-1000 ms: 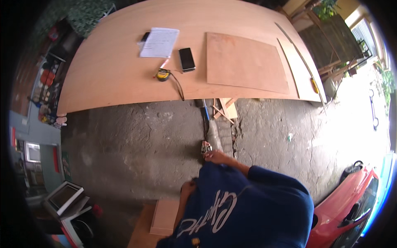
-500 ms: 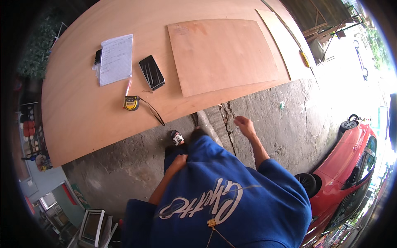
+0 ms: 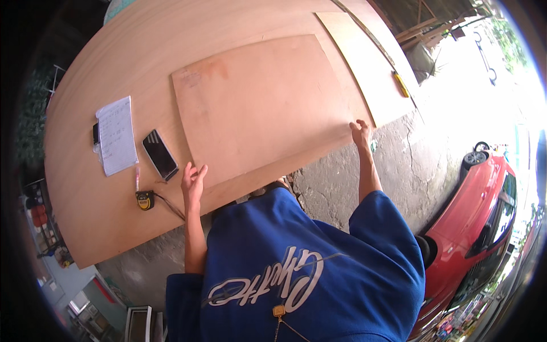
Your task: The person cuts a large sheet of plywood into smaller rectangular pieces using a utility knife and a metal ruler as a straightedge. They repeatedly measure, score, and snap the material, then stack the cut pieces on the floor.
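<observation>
A loose rectangular plywood panel point(image 3: 262, 108) lies flat on a larger wooden tabletop point(image 3: 108, 222). My left hand point(image 3: 194, 185) is at the panel's near left corner, thumb and fingers apart, with nothing held. At the near right corner is my right hand point(image 3: 360, 134), fingers partly curled and spread; whether they touch the panel's edge is hard to tell. Left of the panel lie a dark-screened phone point(image 3: 160, 154) and a written-on paper sheet point(image 3: 118, 135). A yellow and black tape measure point(image 3: 145, 200) with a wrist strap sits nearer the front edge.
A paler wood strip point(image 3: 364, 68) lies to the right of the panel, with a long thin metal strip point(image 3: 370, 34) and a yellow-handled cutter point(image 3: 401, 84) beside it. A red car point(image 3: 467, 214) is parked at the right on the concrete floor point(image 3: 325, 188).
Both my hands have risen from beside my body to the panel's near corners. The view has shifted, so the tabletop appears closer and further left.
</observation>
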The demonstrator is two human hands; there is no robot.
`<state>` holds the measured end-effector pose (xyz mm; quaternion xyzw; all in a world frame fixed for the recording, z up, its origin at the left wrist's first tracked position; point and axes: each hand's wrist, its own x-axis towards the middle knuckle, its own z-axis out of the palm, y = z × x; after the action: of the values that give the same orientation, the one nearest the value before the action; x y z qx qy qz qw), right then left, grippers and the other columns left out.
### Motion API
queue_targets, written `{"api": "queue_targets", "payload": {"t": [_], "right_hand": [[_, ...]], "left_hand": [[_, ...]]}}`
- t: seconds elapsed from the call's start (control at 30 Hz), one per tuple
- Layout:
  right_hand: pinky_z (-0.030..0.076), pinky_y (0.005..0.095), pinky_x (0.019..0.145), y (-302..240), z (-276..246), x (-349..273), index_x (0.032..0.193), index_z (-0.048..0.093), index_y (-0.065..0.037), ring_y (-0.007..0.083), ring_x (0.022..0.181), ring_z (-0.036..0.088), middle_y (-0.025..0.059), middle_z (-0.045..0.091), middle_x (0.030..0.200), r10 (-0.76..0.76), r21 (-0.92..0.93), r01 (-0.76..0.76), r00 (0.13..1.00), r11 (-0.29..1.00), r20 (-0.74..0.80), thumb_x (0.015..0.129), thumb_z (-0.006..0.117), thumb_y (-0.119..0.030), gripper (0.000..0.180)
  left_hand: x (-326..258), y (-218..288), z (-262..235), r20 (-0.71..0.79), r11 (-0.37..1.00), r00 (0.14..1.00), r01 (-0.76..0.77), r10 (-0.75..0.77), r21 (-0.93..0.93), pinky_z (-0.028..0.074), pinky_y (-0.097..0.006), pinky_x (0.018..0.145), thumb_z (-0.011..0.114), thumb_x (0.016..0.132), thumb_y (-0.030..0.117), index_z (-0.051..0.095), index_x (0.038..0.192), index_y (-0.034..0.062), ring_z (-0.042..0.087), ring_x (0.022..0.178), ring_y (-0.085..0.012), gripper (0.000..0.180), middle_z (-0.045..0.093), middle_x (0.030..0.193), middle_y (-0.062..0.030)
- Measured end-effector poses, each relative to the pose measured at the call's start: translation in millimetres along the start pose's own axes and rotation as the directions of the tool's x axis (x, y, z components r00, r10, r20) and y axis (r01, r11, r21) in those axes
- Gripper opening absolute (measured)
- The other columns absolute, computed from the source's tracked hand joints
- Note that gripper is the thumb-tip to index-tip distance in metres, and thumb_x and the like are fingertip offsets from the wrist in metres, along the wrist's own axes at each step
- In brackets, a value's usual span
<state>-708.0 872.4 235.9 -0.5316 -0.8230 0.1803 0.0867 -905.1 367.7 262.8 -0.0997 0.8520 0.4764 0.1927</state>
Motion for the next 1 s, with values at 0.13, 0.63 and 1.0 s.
{"api": "queue_targets", "payload": {"t": [0.13, 0.63, 1.0], "right_hand": [[0.046, 0.0407, 0.086, 4.8, 8.2, 21.9, 0.113, 0.062, -0.002, 0.0295, 0.098, 0.06, 0.0194, 0.063, 0.103, -0.019, 0.026, 0.015, 0.989, 1.0, 0.148, 0.077, 0.07, -0.034, 0.049], [0.033, 0.0276, 0.052, 4.2, -52.9, 78.1, 0.07, 0.061, 0.001, 0.0059, 0.059, 0.04, -0.0038, 0.048, 0.06, -0.189, 0.369, -0.011, 0.844, 0.93, 0.502, 0.087, 0.062, -0.034, 0.039], [0.038, 0.0243, 0.06, 98.7, -58.9, 67.5, 0.079, 0.066, -0.004, 0.0081, 0.066, 0.048, -0.0015, 0.055, 0.068, -0.276, 0.494, -0.15, 0.676, 0.856, 0.683, 0.09, 0.058, -0.034, 0.033]], "left_hand": [[13.5, 7.9, 18.9, -0.129, 0.984, 0.977, 0.176, -0.172, 0.019, 0.047, -0.032, 0.081, 0.076, 0.074, 0.04, 0.039, 0.135, -0.002, 0.057, 0.096, -0.0199, 0.083, 0.057, 0.111, -0.0147], [-22.8, 43.3, 49.2, -0.424, 0.971, 0.874, 0.204, -0.238, -0.124, 0.045, -0.028, 0.064, 0.08, 0.069, 0.029, 0.062, 0.082, 0.0002, 0.058, 0.072, -0.0131, 0.036, 0.064, 0.08, -0.0054], [-165.8, -23.4, 57.5, -0.622, 0.943, 0.713, 0.184, -0.322, -0.277, 0.041, -0.029, 0.054, 0.083, 0.066, 0.034, 0.055, 0.061, 0.0025, 0.05, 0.057, -0.0121, 0.043, 0.057, 0.06, -0.0029]]}}
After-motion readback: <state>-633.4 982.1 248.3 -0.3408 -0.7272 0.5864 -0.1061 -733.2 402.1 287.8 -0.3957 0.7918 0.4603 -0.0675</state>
